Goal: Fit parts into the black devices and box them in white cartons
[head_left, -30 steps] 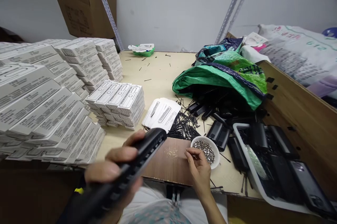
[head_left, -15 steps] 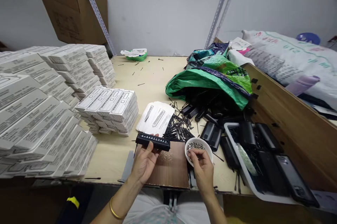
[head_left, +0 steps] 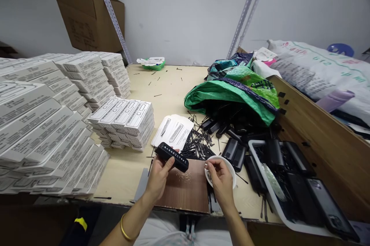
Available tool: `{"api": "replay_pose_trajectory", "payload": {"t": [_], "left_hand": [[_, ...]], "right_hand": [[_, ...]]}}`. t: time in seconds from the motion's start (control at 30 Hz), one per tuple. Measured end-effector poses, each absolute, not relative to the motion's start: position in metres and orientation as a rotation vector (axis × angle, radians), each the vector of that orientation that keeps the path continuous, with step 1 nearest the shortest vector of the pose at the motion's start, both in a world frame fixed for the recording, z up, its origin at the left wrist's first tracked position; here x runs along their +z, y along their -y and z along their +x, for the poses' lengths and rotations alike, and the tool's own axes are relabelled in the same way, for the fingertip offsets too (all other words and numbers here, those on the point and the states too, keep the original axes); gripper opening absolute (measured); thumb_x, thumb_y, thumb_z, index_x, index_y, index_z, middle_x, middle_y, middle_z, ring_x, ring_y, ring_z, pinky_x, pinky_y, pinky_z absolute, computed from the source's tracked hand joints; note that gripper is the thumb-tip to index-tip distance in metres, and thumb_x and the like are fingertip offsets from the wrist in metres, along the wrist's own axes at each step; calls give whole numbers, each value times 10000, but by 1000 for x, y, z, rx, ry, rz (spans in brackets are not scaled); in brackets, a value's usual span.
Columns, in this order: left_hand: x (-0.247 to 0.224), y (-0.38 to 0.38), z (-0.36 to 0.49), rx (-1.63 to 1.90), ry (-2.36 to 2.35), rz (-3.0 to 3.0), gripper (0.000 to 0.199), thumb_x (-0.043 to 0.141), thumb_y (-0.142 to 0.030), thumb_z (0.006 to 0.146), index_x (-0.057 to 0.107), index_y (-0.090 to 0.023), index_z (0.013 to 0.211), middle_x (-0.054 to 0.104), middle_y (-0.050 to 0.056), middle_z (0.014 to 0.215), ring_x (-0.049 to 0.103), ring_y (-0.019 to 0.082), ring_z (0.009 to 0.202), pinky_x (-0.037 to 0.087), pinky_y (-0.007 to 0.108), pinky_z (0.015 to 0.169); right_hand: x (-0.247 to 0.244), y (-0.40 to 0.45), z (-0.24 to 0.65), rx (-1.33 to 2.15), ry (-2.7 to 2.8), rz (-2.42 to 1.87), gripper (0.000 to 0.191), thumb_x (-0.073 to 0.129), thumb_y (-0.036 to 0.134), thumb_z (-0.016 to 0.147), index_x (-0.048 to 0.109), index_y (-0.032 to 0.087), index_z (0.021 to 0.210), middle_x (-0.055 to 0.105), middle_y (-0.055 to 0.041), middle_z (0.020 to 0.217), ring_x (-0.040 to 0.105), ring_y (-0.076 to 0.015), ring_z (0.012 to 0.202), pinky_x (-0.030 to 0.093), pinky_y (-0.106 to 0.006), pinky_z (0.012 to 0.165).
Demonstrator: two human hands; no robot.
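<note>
A long black case with a row of small light marks (head_left: 171, 156) is gripped in my left hand (head_left: 158, 176), tilted down to the right above a brown board (head_left: 187, 190). Tiny pale grains are scattered on that board. My right hand (head_left: 222, 184) pinches a small shiny metal piece at the near side of a white bowl (head_left: 231, 171). Small metal pieces lie in the bowl, partly hidden by the hand. Beyond the board is a heap of thin black sticks (head_left: 199, 142), with a stack of printed white sheets (head_left: 172, 131) beside it.
White boxes (head_left: 127, 117) are stacked on the left. A white tray (head_left: 273, 203) with black cases stands at right, below a wooden side board (head_left: 320, 134). An open green bag (head_left: 202, 92) spills black cases. At the back sits a green dish (head_left: 156, 67).
My left hand has tilted the black case so its right end points lower. My right hand has risen slightly at the bowl, its fingers now pinching a small metal piece. The whole view has shifted a little.
</note>
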State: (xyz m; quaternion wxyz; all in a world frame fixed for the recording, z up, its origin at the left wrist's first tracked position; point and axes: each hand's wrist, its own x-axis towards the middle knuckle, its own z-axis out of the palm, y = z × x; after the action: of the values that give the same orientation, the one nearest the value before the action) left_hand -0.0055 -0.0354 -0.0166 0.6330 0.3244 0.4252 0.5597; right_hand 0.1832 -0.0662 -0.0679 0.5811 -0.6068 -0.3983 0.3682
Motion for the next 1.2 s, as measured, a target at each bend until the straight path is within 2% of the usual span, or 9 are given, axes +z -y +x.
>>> {"api": "replay_pose_trajectory", "payload": {"t": [0.1,0.23,0.4,0.53,0.7,0.77,0.93,1.07,1.2], "left_hand": [[-14,45,-6,1307,-924,1073,386,683,-349,760,593,-191,1101,660,87,1127,600,268,1071,426,423,983],[-36,46,2,952,-981,1511,220,637,-261,771,635,-194,980,693,63,976,633,229,947,476,350,880],[-49,7,36,798,-1203,1615,400,608,-315,779,547,-167,1146,668,111,1070,614,263,1000,475,373,868],[-48,-26,54,532,-1346,1825,487,642,-404,739,581,-123,1132,670,148,1069,612,308,1014,479,398,863],[-59,-53,23,543,-1537,1896,580,575,-313,789,463,-80,1308,350,213,1455,241,358,1379,205,498,1111],[-67,-59,7,530,-1566,1890,643,603,-211,736,430,-63,1338,237,214,1507,126,360,1411,136,508,1132],[-60,-72,-15,591,-1528,1864,625,532,-207,788,376,-126,1387,286,166,1502,253,281,1392,240,443,1121],[-25,-66,-21,729,-1269,1649,615,595,-369,785,441,-151,1339,444,161,1410,388,290,1319,296,451,1089],[-8,-29,-15,566,-730,966,551,634,-532,745,611,-113,1102,693,161,996,665,275,928,517,395,812]], "right_hand": [[-65,60,189,806,970,-1442,273,597,455,796,604,188,851,668,-57,838,622,-194,760,475,-310,705],[-55,49,194,713,1085,-1498,244,541,436,834,584,196,843,655,-43,786,618,-192,739,469,-299,689],[-32,-20,193,566,1504,-1715,194,417,329,882,563,201,867,656,-51,869,599,-188,820,444,-283,753],[-34,-99,174,598,1654,-1806,100,553,266,791,600,197,846,655,-84,940,559,-244,984,404,-318,826],[-66,-139,155,677,1705,-1946,452,755,225,570,608,146,990,595,-161,1106,505,-328,1092,379,-383,850],[-75,-142,158,699,1694,-1972,453,755,210,557,608,142,979,573,-170,1127,505,-337,1088,360,-410,864],[-67,-141,179,791,1715,-1847,98,656,206,636,564,173,641,618,-61,819,566,-249,887,362,-380,832],[-40,-120,186,818,1728,-1532,104,562,297,739,538,204,698,620,-14,823,552,-193,871,385,-330,832],[-20,-84,185,1047,1707,-1176,237,595,426,741,503,215,687,639,-13,821,575,-179,798,438,-309,766]]}}
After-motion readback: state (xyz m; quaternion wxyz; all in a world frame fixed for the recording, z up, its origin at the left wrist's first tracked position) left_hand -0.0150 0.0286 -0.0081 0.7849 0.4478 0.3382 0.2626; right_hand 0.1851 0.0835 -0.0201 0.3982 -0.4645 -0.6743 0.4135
